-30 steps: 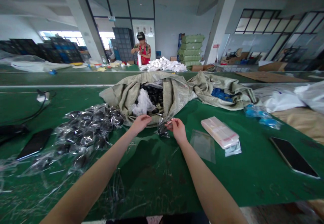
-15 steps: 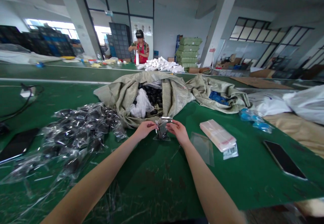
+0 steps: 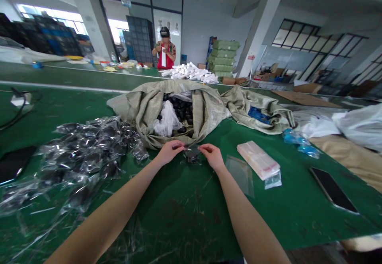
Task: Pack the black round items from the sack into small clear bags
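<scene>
Between my hands is a clear plastic bag (image 3: 191, 157) with a dark object inside, low over the green table. My left hand (image 3: 171, 151) pinches the bag's upper left edge, and my right hand (image 3: 211, 154) pinches its upper right edge. What the dark object is I cannot make out. Just behind my hands a large woven sack (image 3: 209, 113) lies with its mouth open, showing black rounded pieces (image 3: 182, 111) and a crumpled white plastic bag (image 3: 165, 120). To the left spreads a heap of bagged dark pieces (image 3: 95, 144).
Right of my hands lie a flat clear bag (image 3: 239, 175), a stack of clear bags (image 3: 258, 160) and a phone (image 3: 332, 189). Another phone (image 3: 14, 164) is at far left. A second sack (image 3: 235, 101) holds blue pieces (image 3: 259, 115). Across the table a person (image 3: 165, 51) stands behind white rolls (image 3: 191, 73).
The bag looks lower and flatter between my hands, its top edge now stretched between my fingers. The view has shifted slightly. The person opposite has moved the white item in their hands.
</scene>
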The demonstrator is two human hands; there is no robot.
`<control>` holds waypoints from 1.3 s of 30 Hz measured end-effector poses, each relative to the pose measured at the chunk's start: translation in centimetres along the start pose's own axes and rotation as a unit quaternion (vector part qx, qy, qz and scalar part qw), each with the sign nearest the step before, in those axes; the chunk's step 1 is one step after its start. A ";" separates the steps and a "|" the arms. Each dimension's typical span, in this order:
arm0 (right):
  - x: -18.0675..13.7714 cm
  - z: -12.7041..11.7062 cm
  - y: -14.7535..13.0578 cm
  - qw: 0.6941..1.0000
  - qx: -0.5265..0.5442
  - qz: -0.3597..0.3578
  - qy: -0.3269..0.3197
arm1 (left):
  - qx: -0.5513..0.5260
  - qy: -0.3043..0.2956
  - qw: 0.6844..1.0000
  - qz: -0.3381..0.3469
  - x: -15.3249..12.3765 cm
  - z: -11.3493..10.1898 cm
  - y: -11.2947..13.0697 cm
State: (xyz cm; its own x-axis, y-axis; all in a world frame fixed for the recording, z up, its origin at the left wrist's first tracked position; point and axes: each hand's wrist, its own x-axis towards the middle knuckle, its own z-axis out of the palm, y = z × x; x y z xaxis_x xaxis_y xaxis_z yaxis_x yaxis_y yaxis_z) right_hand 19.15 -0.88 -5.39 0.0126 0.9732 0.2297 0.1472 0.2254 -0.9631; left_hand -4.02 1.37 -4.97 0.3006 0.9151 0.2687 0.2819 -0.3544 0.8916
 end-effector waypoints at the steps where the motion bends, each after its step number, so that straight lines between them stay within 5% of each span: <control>1: 0.0 0.0 0.0 1.000 -0.006 -0.010 0.002 | -0.004 0.006 1.000 0.006 0.0 0.0 -0.1; 17: -0.7 0.0 0.0 0.997 0.061 0.041 -0.020 | 0.074 0.042 0.991 0.107 -0.6 0.0 -0.7; 30: -0.6 0.0 0.5 0.992 0.104 0.065 -0.007 | 0.057 0.015 0.997 0.054 -1.0 0.3 -0.6; 34: -0.7 0.0 -0.4 0.978 0.150 0.145 0.027 | 0.067 0.011 0.996 0.064 -1.0 0.3 -0.6; 39: -1.1 -0.1 -2.2 0.934 0.193 0.299 -0.008 | 0.060 0.017 0.996 0.067 -1.1 0.3 -0.7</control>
State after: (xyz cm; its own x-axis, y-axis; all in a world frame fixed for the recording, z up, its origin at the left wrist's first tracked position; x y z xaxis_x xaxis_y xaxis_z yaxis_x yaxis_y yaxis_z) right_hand 18.91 -2.48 -3.56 -0.0362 0.9301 -0.3655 -0.2492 -0.3626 -0.8980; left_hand -4.24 0.56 -5.96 0.3119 0.8635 0.3964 0.3485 -0.4921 0.7977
